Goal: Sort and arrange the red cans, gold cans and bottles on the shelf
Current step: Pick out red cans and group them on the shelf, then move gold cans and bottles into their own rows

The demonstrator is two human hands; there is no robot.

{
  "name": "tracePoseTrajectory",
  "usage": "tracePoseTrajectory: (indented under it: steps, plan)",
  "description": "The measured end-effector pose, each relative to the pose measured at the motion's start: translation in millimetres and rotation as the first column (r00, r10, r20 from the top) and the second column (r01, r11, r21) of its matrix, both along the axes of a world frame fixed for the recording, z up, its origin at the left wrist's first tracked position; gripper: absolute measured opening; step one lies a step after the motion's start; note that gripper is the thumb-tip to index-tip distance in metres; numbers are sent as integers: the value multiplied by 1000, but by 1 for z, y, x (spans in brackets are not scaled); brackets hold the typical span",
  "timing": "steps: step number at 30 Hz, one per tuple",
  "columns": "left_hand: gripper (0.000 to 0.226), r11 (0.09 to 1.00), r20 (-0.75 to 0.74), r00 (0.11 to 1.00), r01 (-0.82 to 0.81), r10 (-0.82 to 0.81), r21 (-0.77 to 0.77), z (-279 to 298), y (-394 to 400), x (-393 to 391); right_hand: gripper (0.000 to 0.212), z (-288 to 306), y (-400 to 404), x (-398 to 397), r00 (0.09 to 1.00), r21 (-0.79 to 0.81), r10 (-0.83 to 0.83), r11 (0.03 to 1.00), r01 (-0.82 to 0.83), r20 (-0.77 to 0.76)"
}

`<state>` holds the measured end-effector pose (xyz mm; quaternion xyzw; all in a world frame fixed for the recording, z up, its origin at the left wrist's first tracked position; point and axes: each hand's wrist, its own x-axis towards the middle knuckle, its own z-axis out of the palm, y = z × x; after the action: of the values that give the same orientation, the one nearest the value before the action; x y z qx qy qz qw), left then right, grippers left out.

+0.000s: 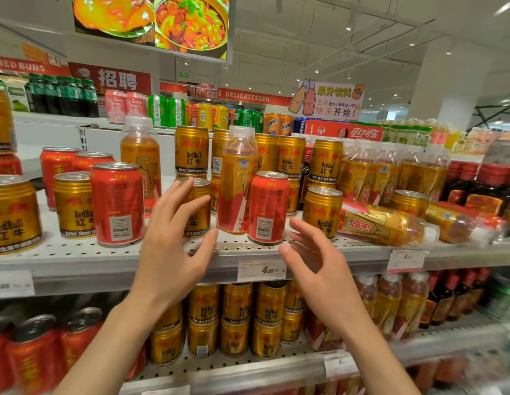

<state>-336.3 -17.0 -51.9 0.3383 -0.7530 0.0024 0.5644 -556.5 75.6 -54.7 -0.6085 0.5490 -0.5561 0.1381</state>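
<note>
Up front at the shelf edge: both hands are hovering with nothing in them yet.
Left grip: left hand (174, 246) is spreading wide, fingers relaxed, reaching at the gold can (197, 208) just behind its fingertips; can't tell if it's touching.
Right grip: right hand (316, 258) is opening too, fingers loosely bent, sitting just below the red can (267, 208) at the front of the shelf (77, 260).
Between them: an upright bottle (233, 181) is standing squeezed between that gold can and the red can.
How I'd do it: looks like they're going for two items at once. I'd be wrapping each can round the middle and lifting straight up, since the bottle is standing close and could tip.
Further out: a tall red can (118, 205) is mixing in with gold ones on the left, and a tipped bottle (387, 223) is lying on its side to the right, so plenty is still unsorted.
Readable stuff: gold cans are saying "RedBull", the price tag (261, 270) is showing 4.00, and a sign (248, 96) behind is reading "DELICATESSEN".
</note>
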Motion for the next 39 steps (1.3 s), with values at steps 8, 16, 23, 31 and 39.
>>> tracePoseTrajectory:
  steps: [8, 16, 23, 31, 39]
  plan:
    - [44, 984, -150, 982, 131, -113, 117, -47, 56, -22, 28, -45, 39, -29, 967, 119, -108, 990, 82, 230]
    - [28, 917, -256, 964, 158, -64, 366, -78, 84, -72, 19, -67, 64, -106, 949, 217, -160, 971, 102, 273]
    - [25, 885, -275, 959, 178, -59, 431, -80, 101, -169, 16, -67, 74, -205, 955, 218, -162, 970, 108, 249]
    - [25, 975, -92, 995, 50, -30, 217, -33, 93, -245, 16, -28, 66, -292, 988, 126, -133, 985, 122, 84]
    - [44, 943, 86, 957, -253, 276, -215, 13, 52, -244, 44, 8, 40, -281, 998, 53, 5, 999, -1, -67]
